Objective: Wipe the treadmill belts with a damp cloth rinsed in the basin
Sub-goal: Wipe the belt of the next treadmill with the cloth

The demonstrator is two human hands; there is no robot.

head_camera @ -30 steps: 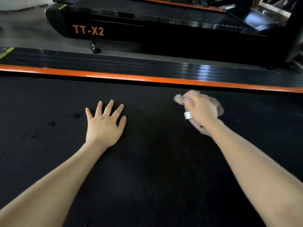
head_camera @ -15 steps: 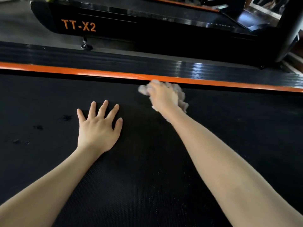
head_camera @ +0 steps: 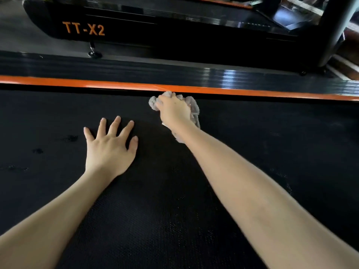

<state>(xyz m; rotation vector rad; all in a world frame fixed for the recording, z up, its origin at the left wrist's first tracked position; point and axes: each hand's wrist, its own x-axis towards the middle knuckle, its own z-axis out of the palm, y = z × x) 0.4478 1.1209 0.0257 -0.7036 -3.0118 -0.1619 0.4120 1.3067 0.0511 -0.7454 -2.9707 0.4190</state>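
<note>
A black textured treadmill belt (head_camera: 272,152) fills the lower view. My right hand (head_camera: 173,111) grips a crumpled grey cloth (head_camera: 193,108) and presses it on the belt, right against the far orange edge strip (head_camera: 97,83). Fingers spread, my left hand (head_camera: 110,146) lies flat on the belt, to the left of the cloth and a little nearer to me. Several small dark wet spots (head_camera: 71,137) mark the belt left of that hand. No basin is in view.
Beyond the orange strip runs a ribbed black side rail (head_camera: 223,77). Behind it, across a strip of grey floor, stands a second black treadmill marked TT-X2 (head_camera: 83,29) on a small foot (head_camera: 94,53). A dark upright post (head_camera: 338,30) rises at the top right.
My right hand has slid the cloth left and away from me, from mid-belt up to the orange strip. The left hand has stayed flat in place.
</note>
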